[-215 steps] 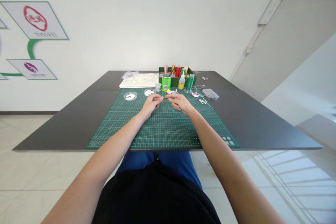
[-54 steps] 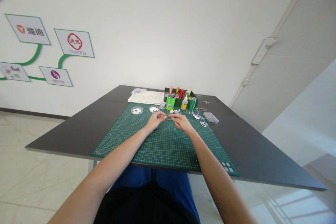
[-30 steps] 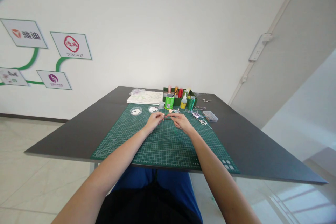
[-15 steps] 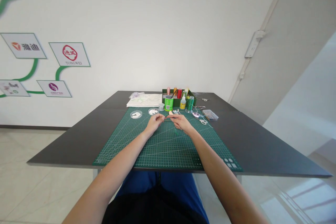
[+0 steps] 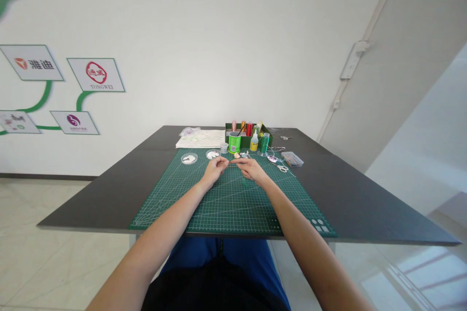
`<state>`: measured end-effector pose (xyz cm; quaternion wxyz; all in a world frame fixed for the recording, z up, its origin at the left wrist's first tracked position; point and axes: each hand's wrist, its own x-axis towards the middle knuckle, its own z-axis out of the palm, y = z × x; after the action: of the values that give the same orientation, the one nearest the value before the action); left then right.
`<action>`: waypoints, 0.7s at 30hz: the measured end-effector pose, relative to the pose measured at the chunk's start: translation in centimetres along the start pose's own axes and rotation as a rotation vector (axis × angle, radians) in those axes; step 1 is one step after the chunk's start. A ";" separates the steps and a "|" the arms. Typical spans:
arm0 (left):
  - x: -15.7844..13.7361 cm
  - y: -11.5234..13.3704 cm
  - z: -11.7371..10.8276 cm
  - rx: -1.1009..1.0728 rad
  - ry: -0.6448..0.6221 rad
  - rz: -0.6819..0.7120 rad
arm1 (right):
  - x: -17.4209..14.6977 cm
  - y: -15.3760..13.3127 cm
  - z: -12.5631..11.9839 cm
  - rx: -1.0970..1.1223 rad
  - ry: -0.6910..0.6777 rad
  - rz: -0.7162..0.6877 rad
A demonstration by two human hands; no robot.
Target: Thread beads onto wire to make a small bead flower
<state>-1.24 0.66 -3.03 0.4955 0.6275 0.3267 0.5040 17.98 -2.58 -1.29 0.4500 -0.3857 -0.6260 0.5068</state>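
Note:
Over the far half of the green cutting mat (image 5: 226, 204), my two hands almost meet. My left hand (image 5: 216, 169) has its thumb and fingertips pinched together on something too small to make out. My right hand (image 5: 251, 169) is also closed, its index finger reaching toward the left fingertips. A thin, light rod-like line lies between the hands, its kind unclear. Just behind them are a small peach-coloured piece (image 5: 237, 155), a green can (image 5: 234, 143) holding a dark-handled tool, and two shallow dishes, the nearer dish (image 5: 213, 154) beside my left hand.
Toward the back stand a glue bottle (image 5: 254, 142), a green thread spool (image 5: 265, 143) and a green box (image 5: 269, 140) of coloured spools. White-handled scissors (image 5: 282, 168) and a clear plastic case (image 5: 292, 159) lie right. White cloth (image 5: 200, 139) and another dish (image 5: 189, 158) are left.
The right index finger has shifted very slightly at the left fingertips. Both hands otherwise keep their place and pinch; the surrounding things have not moved.

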 end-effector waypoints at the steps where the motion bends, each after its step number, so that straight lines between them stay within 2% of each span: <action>1: 0.0 0.0 0.0 -0.005 0.001 -0.004 | 0.0 0.0 0.0 0.001 0.000 0.005; 21: -0.5 1.3 0.3 -0.056 -0.023 -0.034 | -0.3 -0.5 0.2 -0.011 0.008 0.010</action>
<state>-1.18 -0.27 -1.95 0.5251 0.6134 0.3174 0.4972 17.89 -3.00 -0.84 0.4480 -0.3934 -0.6250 0.5039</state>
